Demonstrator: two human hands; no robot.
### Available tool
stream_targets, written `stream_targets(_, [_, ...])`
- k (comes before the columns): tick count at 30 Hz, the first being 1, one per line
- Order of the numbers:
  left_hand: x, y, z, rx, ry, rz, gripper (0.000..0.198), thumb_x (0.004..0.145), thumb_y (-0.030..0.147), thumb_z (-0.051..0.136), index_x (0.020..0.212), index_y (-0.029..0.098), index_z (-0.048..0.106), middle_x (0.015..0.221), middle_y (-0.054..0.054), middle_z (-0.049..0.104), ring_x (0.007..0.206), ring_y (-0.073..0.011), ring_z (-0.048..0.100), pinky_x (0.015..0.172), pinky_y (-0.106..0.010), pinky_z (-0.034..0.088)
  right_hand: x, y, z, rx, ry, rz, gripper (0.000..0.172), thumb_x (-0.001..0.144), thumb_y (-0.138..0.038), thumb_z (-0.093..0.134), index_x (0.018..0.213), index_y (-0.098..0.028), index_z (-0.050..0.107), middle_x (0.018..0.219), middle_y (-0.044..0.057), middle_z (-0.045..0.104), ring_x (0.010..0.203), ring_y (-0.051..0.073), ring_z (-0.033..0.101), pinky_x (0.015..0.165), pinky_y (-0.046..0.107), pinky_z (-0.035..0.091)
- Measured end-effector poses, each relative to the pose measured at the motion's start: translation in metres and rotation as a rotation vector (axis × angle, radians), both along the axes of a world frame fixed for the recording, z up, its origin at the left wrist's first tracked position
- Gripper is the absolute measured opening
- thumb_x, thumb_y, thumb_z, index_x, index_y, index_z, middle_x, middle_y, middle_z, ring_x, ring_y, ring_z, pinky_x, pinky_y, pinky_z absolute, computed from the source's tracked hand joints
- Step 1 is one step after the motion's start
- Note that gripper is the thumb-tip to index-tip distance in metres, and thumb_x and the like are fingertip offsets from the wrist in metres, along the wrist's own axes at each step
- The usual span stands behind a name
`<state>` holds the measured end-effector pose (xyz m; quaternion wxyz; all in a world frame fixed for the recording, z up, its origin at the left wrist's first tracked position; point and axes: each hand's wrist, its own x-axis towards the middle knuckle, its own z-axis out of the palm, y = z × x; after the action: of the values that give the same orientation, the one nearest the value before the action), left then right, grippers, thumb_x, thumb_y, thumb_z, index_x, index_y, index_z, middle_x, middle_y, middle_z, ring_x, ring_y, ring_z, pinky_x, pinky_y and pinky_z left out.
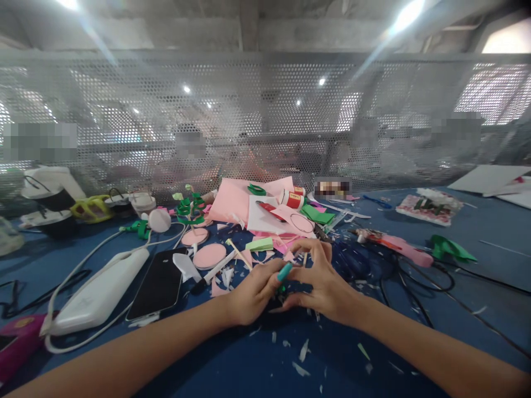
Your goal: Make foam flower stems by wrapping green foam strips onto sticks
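Observation:
Near the middle of the blue table, both hands meet above paper scraps. My left hand [259,287] is closed, with a long turquoise nail [284,272] on its thumb; what it holds is hidden. Beside it on the right, my right hand [321,279] has its fingers curled towards the left one, thumb and index bent around something too small to make out. A bit of green shows between the hands. Just beyond them lie pink paper scraps and a light green paper piece [259,244].
A black phone [156,284] and white power bank [97,293] with cable lie left. Pink paper [232,202] and glue bottles [291,198] stand behind. A pink glue gun [398,247] with black cords lies right. A perforated metal screen [265,127] rises at the back.

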<state>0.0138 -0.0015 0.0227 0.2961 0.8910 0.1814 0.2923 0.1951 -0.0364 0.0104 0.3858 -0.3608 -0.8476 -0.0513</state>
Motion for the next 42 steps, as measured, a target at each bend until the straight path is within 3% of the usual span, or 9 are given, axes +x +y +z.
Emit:
stream_targets(4, [-0.001, 0.0, -0.001, 0.043, 0.066, 0.019, 0.032, 0.093, 0.036, 0.026, 0.087, 0.015, 0.049, 0.074, -0.005, 0.057, 0.067, -0.0151, 0.053, 0.064, -0.027, 0.043, 0.0, -0.001, 0.002, -0.01, -0.009, -0.02, 0.025, 0.068, -0.047, 0.069, 0.086, -0.03, 0.068, 0.129, 0.005, 0.025, 0.12, 0.034, 0.024, 0.098, 0.055, 0.023])
stream_targets(12, [-0.003, 0.0, 0.0, 0.01, 0.036, 0.001, 0.019, 0.092, 0.027, 0.031, 0.085, 0.017, 0.045, 0.075, -0.003, 0.06, 0.066, -0.0132, 0.054, 0.061, -0.024, 0.041, -0.001, 0.001, 0.003, -0.063, -0.02, 0.047, 0.041, 0.065, -0.055, 0.068, 0.093, -0.026, 0.063, 0.135, 0.007, 0.023, 0.124, 0.033, 0.023, 0.1, 0.054, 0.023])
stream_targets(20, [-0.003, -0.002, -0.001, 0.014, 0.049, -0.03, 0.015, 0.091, 0.024, 0.029, 0.09, 0.017, 0.043, 0.077, -0.004, 0.057, 0.066, -0.0127, 0.052, 0.061, -0.024, 0.042, -0.002, -0.002, 0.005, -0.208, 0.028, 0.113, 0.04, 0.062, -0.057, 0.07, 0.088, -0.026, 0.066, 0.139, 0.005, 0.021, 0.126, 0.034, 0.018, 0.101, 0.057, 0.018])
stream_targets(25, [-0.002, 0.0, -0.003, -0.023, 0.102, -0.051, 0.016, 0.092, 0.025, 0.028, 0.083, 0.018, 0.039, 0.071, -0.001, 0.054, 0.059, -0.0106, 0.048, 0.056, -0.023, 0.04, -0.004, -0.002, 0.008, -0.258, 0.004, 0.094, 0.037, 0.064, -0.055, 0.069, 0.084, -0.024, 0.067, 0.141, 0.004, 0.018, 0.126, 0.035, 0.017, 0.101, 0.057, 0.018])
stream_targets(32, [0.0, 0.004, -0.006, 0.057, 0.132, -0.002, 0.012, 0.09, 0.025, 0.034, 0.079, 0.02, 0.034, 0.065, 0.003, 0.047, 0.052, -0.0094, 0.041, 0.049, -0.021, 0.033, -0.004, -0.004, 0.012, -0.291, -0.033, 0.067, 0.041, 0.065, -0.055, 0.068, 0.092, -0.024, 0.066, 0.139, 0.007, 0.019, 0.124, 0.036, 0.019, 0.1, 0.058, 0.017])
stream_targets(42, [0.001, 0.006, -0.014, 0.246, 0.161, 0.061, 0.009, 0.088, 0.023, 0.031, 0.08, 0.019, 0.035, 0.063, 0.001, 0.05, 0.049, -0.0119, 0.044, 0.047, -0.023, 0.03, -0.006, -0.006, 0.012, -0.294, -0.017, 0.11, 0.036, 0.068, -0.052, 0.067, 0.09, -0.024, 0.067, 0.142, 0.005, 0.015, 0.126, 0.035, 0.016, 0.101, 0.059, 0.013])
